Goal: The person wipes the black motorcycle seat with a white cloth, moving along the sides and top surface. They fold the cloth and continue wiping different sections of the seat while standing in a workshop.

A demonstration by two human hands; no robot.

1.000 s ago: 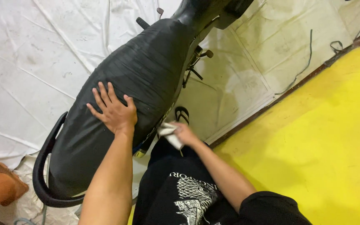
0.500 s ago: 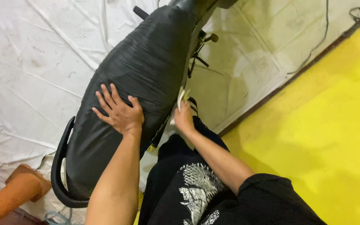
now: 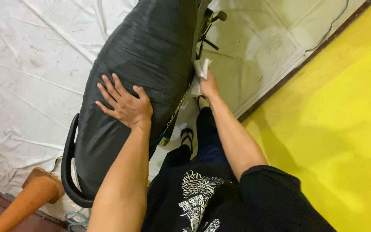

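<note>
Since the earlier frames, the right hand point(image 3: 209, 84) has slid further up along the right edge of the seat, taking the white cloth point(image 3: 199, 74) with it, while the left hand point(image 3: 124, 103) hasn't really budged from its spot on the seat top.

Nearest the camera you've got the person's black shirt point(image 3: 202, 197) with a white graphic on it, and both bare forearms reaching away from it. Down in the near-left corner there's an orange cone point(image 3: 31, 199) lying tilted on the floor, just beside the black grab rail point(image 3: 68, 165) that loops around the near end of the seat.

A bit further out, the left hand lies flat on the black motorcycle seat point(image 3: 147, 51), palm down, fingers spread wide, not gripping anything, just pressing on the cover. To its right, a black sandal point(image 3: 187, 135) shows on the floor between the bike and the person's leg.

Further still, the right hand is curled around the crumpled white cloth, holding it against the seat's right side edge. How tightly it's pinched, can't tell, since only the back of the hand shows.

Beyond that, a footpeg point(image 3: 216, 17) sticks out on the right of the bike. White tarp point(image 3: 22, 64) covers the floor on the left and far side, and yellow floor point(image 3: 336, 120) fills the right.
</note>
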